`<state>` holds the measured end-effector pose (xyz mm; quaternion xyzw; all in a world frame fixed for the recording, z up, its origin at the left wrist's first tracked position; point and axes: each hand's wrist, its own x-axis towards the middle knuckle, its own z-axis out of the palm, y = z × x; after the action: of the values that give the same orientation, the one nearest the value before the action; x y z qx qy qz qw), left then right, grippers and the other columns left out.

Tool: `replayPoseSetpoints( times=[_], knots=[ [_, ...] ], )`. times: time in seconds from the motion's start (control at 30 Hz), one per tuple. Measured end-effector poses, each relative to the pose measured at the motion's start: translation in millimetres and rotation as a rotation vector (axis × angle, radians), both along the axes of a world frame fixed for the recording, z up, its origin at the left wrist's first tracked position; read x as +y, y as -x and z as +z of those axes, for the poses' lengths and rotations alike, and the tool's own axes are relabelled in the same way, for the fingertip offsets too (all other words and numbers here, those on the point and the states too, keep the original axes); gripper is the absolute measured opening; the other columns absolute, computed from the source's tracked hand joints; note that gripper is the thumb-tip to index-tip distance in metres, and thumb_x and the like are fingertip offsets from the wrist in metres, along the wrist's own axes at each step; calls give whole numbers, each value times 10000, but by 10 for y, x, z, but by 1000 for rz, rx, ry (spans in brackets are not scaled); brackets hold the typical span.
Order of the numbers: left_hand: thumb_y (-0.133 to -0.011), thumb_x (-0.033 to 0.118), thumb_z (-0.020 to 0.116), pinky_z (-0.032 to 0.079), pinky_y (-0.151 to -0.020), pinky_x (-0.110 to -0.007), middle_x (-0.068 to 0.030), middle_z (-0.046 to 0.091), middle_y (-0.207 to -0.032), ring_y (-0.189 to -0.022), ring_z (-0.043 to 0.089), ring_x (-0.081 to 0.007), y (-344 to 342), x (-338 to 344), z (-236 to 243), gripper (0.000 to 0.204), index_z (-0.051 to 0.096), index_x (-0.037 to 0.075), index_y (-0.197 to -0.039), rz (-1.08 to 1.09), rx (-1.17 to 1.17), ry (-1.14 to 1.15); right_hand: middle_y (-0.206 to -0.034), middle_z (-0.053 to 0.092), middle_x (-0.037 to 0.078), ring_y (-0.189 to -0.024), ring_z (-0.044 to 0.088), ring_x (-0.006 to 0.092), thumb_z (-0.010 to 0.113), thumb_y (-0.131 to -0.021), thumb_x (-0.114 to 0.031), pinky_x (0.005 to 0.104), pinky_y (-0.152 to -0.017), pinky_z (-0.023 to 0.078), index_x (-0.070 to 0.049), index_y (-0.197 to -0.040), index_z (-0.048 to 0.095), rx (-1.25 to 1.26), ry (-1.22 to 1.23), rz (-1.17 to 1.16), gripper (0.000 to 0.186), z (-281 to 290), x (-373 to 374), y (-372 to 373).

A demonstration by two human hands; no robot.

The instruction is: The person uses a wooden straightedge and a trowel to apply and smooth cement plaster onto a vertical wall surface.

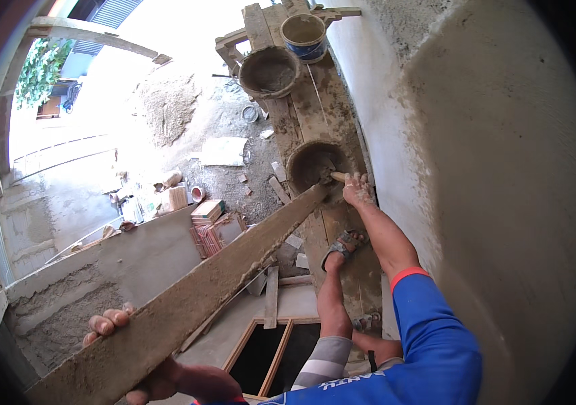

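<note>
My left hand (109, 322) grips a long, mortar-smeared wooden board (193, 293) that slants up from the lower left, its fingers curled over the edges. The board's far end reaches over a mortar-crusted basin (299, 159) on the plank scaffold. My right hand (357, 191) holds the wooden handle of a trowel (337, 176), whose blade sits in the basin by the board's end, mostly hidden in grey mortar. My sandalled foot (342, 248) rests on the planks below the basin.
A second basin (268, 71) and a bucket (303, 34) stand farther along the scaffold (322, 101). A plastered wall (490, 169) runs along the right. Down to the left are sand (166, 108), stacked tiles (208, 211), rubble and a low wall (72, 290). A dark framed opening (271, 358) lies below.
</note>
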<state>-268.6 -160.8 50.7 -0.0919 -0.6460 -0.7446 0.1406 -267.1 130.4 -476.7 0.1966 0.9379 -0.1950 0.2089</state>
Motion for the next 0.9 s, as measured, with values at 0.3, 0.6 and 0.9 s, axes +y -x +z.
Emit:
replayPoseSetpoints(
  times=[0.3, 0.6, 0.9],
  knots=[
    [-586, 362, 870, 260, -1085, -467, -132, 390, -1193, -1181, 379, -309, 99, 18, -66, 939, 359, -15, -1278, 69, 4, -30, -987, 646, 221, -949, 632, 365, 593, -734, -157, 475, -802, 504, 16, -1116, 516, -66, 181, 72, 427, 44, -346, 60],
    [-654, 415, 819, 317, -1058, -444, -137, 418, -1216, -1197, 413, -303, 86, 150, -157, 903, 339, 9, -1301, 7, -33, 3, -971, 634, 210, -898, 637, 296, 610, -775, -199, 407, -776, 493, -6, -1163, 488, -155, 866, -485, 451, 1815, 49, -553],
    [-660, 312, 807, 301, -1046, -433, -127, 425, -1266, -1210, 409, -285, -44, 457, -291, 866, 341, -18, -1311, 14, 18, -96, -1088, 607, 229, -944, 630, 370, 669, -784, -148, 395, -801, 513, -3, -1316, 418, 518, 931, 80, 606, 4844, -280, -1588]
  ],
)
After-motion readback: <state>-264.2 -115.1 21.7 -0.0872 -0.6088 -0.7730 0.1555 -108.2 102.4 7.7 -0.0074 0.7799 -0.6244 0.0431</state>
